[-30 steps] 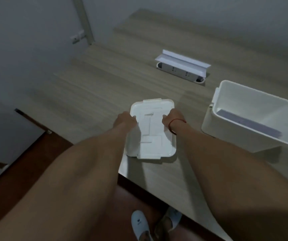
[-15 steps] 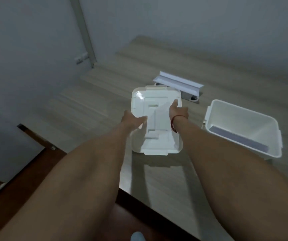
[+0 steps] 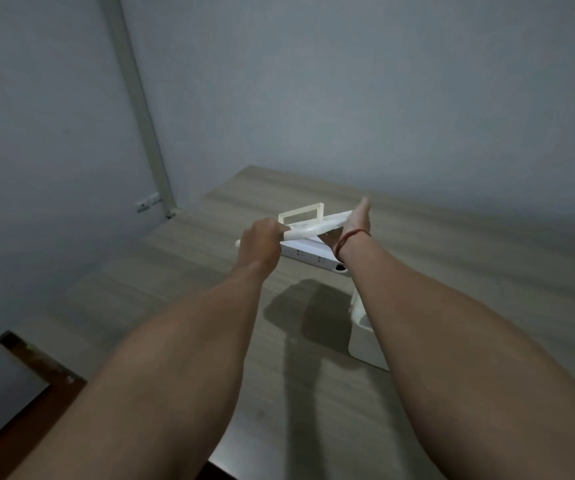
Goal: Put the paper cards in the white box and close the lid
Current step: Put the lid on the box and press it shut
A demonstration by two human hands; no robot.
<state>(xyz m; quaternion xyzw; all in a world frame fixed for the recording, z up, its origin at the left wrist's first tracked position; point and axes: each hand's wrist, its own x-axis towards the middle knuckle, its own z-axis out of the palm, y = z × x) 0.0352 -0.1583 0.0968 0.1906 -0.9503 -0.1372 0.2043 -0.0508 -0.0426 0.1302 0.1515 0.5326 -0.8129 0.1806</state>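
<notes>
The lid (image 3: 317,227) is coming up off the table (image 3: 452,258) now. A moment ago it was lying flat near the front edge under both hands; now it is hanging in the air, turned almost edge-on to the camera, its clear handle (image 3: 302,216) sticking up on top. The view is also swinging upward, so the wall is filling most of the frame.

The left hand (image 3: 261,242) is curling its fingers shut around the lid's near-left edge. The right hand (image 3: 357,220) is cupping the right edge with the palm, thumb pointing up; its fingers are behind the lid, so how tightly they are closing is not something I can tell. A red string (image 3: 348,239) is circling that wrist.

My read: the lid is being carried over to the white box (image 3: 364,336) for closing.

The box is sitting on the table to the right, but the right forearm is covering almost all of it. Only a corner of wall and rim is peeking out. Its inside is hidden, so whether the paper cards are in there cannot be checked from here.

Just behind and below the lid, the white power strip (image 3: 308,254) is showing partly, its far end cut off by the hands. The lid's shadow is falling on the table between the arms.
</notes>
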